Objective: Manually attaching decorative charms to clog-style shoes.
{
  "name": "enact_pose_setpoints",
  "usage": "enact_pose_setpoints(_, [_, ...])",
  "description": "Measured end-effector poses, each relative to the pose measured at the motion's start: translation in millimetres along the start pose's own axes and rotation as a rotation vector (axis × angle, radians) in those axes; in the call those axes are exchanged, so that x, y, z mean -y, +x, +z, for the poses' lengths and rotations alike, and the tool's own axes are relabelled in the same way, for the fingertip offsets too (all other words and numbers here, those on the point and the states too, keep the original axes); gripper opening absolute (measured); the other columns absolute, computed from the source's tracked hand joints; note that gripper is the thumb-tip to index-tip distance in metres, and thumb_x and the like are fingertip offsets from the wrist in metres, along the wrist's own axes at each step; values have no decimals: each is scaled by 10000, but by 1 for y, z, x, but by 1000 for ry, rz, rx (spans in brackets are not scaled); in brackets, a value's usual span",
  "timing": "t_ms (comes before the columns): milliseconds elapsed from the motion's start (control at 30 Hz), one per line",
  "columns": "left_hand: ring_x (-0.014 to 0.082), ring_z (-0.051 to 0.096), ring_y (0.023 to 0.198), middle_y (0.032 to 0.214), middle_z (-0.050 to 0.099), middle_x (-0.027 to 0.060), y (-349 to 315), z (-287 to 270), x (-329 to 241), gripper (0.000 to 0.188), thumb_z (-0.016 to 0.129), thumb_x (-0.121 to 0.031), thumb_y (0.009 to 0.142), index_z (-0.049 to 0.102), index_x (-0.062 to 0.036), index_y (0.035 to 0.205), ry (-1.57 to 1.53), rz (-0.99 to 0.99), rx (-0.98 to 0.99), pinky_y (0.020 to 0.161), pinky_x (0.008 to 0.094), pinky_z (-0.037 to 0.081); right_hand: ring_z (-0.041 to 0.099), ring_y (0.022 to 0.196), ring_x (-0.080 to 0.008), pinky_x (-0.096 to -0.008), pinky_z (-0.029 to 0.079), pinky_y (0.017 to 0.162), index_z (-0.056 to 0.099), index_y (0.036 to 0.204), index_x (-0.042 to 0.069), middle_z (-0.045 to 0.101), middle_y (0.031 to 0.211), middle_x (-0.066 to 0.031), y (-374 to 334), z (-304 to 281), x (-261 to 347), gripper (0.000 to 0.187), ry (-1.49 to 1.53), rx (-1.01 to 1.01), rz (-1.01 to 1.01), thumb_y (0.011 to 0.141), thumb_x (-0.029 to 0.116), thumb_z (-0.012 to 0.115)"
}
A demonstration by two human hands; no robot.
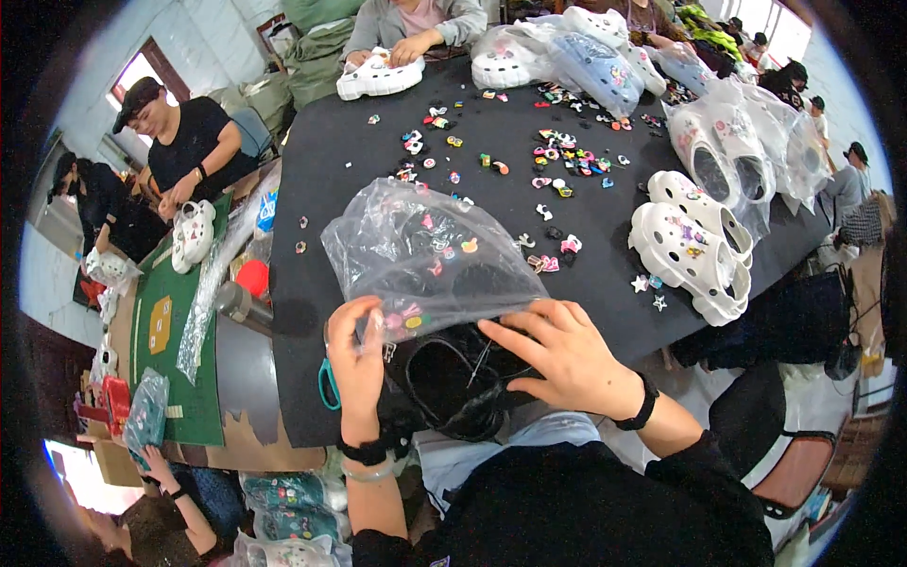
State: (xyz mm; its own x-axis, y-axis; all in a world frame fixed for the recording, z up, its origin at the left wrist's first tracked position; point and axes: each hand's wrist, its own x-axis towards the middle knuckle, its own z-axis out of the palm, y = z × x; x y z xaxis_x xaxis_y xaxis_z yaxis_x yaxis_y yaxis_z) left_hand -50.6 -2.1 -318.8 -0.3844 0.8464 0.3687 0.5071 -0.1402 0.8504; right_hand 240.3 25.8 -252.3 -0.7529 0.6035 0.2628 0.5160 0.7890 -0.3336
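we saw pale walls [219, 52] around the room, a brown-framed opening [156, 69] with white light at upper left, and a glaring window [786, 30] at upper right. before us stood a black-topped table [316, 146], leftward a green-topped table [203, 408], rightward a brown-seated chair [796, 470].

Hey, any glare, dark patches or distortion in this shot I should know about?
Head view, centre: pale glare streaks the clear bag between the left hand and right hand; the dark item below it loses detail. Head view, rim: the upper-right window is washed out, the upper-left wall leans, and corners fall to black.
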Motion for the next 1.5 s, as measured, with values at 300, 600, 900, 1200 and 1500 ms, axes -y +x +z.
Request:
enact_pose_setpoints(300, [122,593,952,1023,643,56,6,5,-18,262,685,-45,892,607,3,1137,-171,-23,72,844,267,482,460,1288,-349,-444,410,1043,499,1394,129,441,1446,-160,4,-14,-12,834,35,-204,-54,634,184,836])
enact_pose_setpoints(600, [234,530,1155,1227,566,116,-10,-4,-45,433,711,-118,868,547,-12,1255,-9,118,160,1012,360,396,543,1049,-213,-373,395,928,598,1219,254,569,1074,-30,5,8,0,682,-162,45,-130,584,302,843])
enact_pose_setpoints(900, [326,452,1308,1361,531,169,-41,3,-27,460,638,-205,931,530,-16,1336,214,208,211,1102,412,319,587,747,-177,-347,408,749,645,1028,179,535,729,18,42,24,-15,422,-12,-27,-303,659,284,821])
enact_pose_setpoints(1200, [336,444,1329,1361,553,145,-41,1,-17,370,541,-189,981,590,-32,1313,68,160,260,1126,419,296,577,667,-200,-346,427,627,614,863,152,540,701,2,11,10,12,154,150,-48,-273,818,261,713])
enact_pose_setpoints(1500, [353,430,1324,1360,547,138,-50,-11,-52,534,719,-66,796,570,-43,1308,177,210,173,1110,446,302,638,992,-342,-423,519,860,585,1185,54,645,1062,-140,-32,9,-13,384,315,-51,49,873,248,696])
